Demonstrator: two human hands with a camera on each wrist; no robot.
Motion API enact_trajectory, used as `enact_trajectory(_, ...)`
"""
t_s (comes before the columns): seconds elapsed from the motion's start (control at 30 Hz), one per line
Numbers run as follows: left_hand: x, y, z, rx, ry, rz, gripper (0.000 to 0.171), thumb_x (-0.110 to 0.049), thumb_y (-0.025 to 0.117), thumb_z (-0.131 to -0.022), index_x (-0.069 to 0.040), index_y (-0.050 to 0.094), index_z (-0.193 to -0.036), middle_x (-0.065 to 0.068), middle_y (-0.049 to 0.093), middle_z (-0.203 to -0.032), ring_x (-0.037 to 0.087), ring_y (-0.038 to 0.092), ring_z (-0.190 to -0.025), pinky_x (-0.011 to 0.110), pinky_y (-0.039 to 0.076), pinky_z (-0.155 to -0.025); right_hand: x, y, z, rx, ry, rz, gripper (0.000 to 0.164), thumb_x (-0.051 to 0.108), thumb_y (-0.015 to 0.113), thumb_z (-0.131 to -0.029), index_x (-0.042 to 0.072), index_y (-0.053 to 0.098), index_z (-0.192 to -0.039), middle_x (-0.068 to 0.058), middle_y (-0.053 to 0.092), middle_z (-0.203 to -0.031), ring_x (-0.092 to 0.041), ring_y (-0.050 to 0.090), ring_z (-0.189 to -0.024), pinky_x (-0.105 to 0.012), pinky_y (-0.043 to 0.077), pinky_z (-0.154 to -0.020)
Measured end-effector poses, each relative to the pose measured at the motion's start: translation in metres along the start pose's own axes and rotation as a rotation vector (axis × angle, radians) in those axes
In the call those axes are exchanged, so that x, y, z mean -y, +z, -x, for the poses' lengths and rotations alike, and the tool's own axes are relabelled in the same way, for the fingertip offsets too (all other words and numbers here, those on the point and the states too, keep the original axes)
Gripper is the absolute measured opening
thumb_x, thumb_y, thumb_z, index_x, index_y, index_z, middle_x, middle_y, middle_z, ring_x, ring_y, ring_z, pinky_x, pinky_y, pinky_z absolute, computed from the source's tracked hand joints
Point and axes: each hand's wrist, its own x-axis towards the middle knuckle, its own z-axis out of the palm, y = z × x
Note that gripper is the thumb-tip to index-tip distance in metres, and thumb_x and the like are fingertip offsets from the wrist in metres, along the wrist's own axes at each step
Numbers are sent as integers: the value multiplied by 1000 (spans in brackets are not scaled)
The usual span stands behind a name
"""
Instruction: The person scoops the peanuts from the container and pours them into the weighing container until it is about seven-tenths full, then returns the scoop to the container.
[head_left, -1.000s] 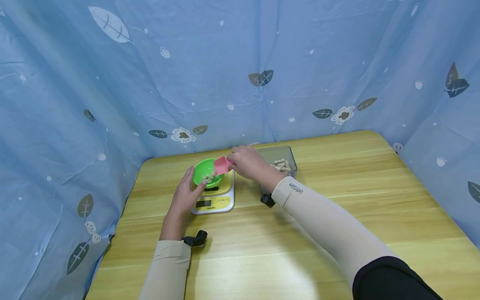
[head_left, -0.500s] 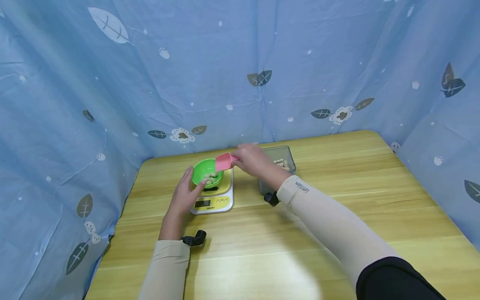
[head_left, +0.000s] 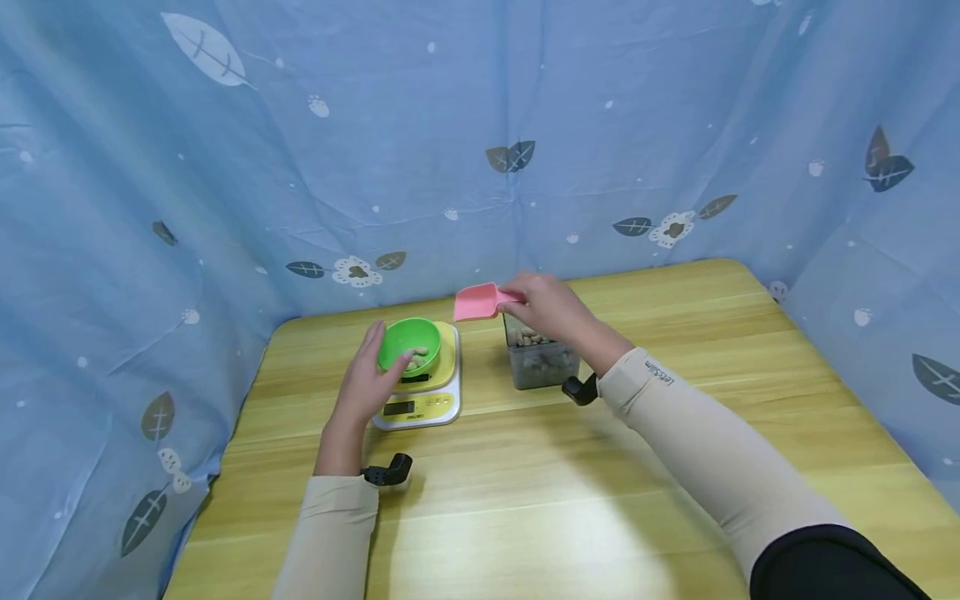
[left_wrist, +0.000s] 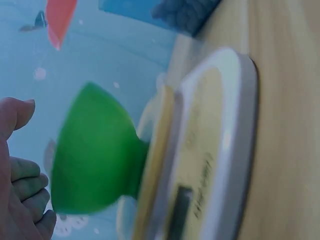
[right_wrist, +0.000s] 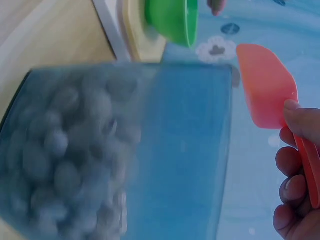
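Scoop (head_left: 476, 302) (just one), one bowl (head_left: 406, 337)

Near the bench's (head_left: 697, 358) far edge, the right hand (head_left: 551, 310) partly hides the tub (head_left: 543, 368); the scale display (head_left: 399, 408) is unreadable; the left wrist view crops the scoop (left_wrist: 61, 19).

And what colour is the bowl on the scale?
The bowl is bright green, clearest in the head view.
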Motion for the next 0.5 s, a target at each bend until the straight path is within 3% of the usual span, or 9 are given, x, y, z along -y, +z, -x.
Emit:
enact_trajectory(0.27, -38, 3, -11, -2, 93, 14, 81, -57, 52, -96, -25, 13, -159, -8, 7, -166, 27, 10, -153, 58, 17, -120, -26, -24, 23, -51, 16, 21, 30, 27, 67, -94, 10, 72, -119, -5, 64, -91, -21, 53, -77, -35, 45, -68)
enact_trajectory(0.5, -68, 16, -22, 46, 153, 43, 81, -61, 49, -95, -27, 13, -159, -7, 7, -166, 26, 12, -152, 56, 19, -120, -42, -34, 41, -77, 34, 47, 30, 27, 68, -94, 8, 72, -118, -5, 59, -85, -21, 49, -73, -34, 42, -65)
